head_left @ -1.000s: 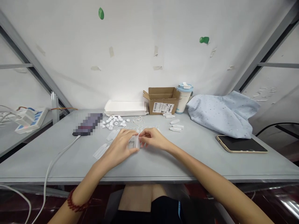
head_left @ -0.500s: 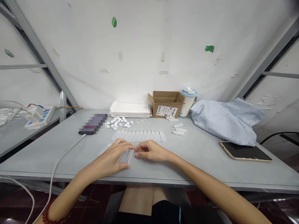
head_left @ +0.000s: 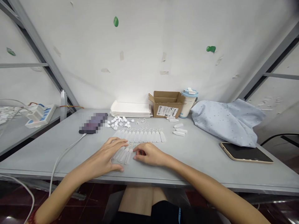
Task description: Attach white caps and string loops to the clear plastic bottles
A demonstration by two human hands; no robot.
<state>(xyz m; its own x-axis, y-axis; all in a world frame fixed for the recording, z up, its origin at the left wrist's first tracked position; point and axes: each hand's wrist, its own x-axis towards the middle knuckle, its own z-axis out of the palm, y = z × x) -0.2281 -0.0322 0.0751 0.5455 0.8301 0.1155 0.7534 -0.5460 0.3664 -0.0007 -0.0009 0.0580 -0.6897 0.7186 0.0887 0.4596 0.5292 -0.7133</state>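
Clear plastic vials (head_left: 122,155) lie loose near the bench edge

Your left hand (head_left: 102,156) lies open across the vials, its fingers spread over them. Your right hand (head_left: 149,154) is loosely curled, its fingertips (head_left: 137,153) at their right-hand ends; you cannot tell from this view whether those fingertips are pinching anything. The vials sit on the bench (head_left: 205,165) between your hands, angled rather than square to the edge.

Smooth, rounded plastic like this may roll under a light push, so a careless slide could send a vial over the front edge. Just beyond your fingers lies a neat row of strung vials (head_left: 140,136). Any strings caught up with your fingers could drag that row out of line. Farther back, a heap of small white plastic pieces (head_left: 118,122) could scatter if nudged, and three loose vials (head_left: 178,129) sit to the right.

Your hands cover most of the near group, so you cannot count those vials or see how their strings run. The small white pieces are too tiny to identify exactly, and the dark phone (head_left: 92,123) is blurred out. The bottom of the frame cuts off your left forearm.
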